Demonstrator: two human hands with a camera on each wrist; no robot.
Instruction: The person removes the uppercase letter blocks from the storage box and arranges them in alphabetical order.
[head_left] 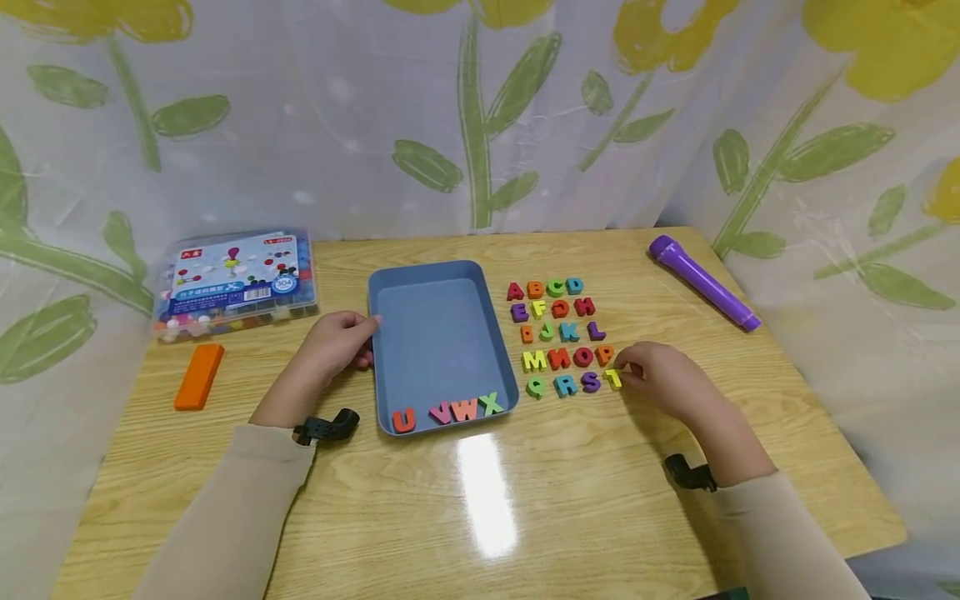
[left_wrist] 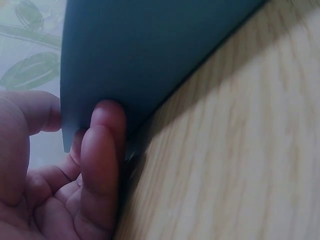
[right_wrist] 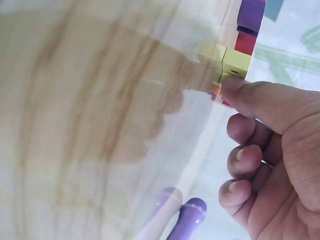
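L hand grips tray rim — R hand pinches yellow T, end of letter rows on bench.

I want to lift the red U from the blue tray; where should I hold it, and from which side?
Pinch the red U by its two upright arms from above: it lies flat against the blue tray's near wall, so low side approaches are blocked.

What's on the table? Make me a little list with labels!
left hand: grips blue tray at its left rim
right hand: touches yellow T
in tray: U, V, W, X
letter rows: A to T, right of tray
purple flashlight: far right
orange block: left
plastic box: far left
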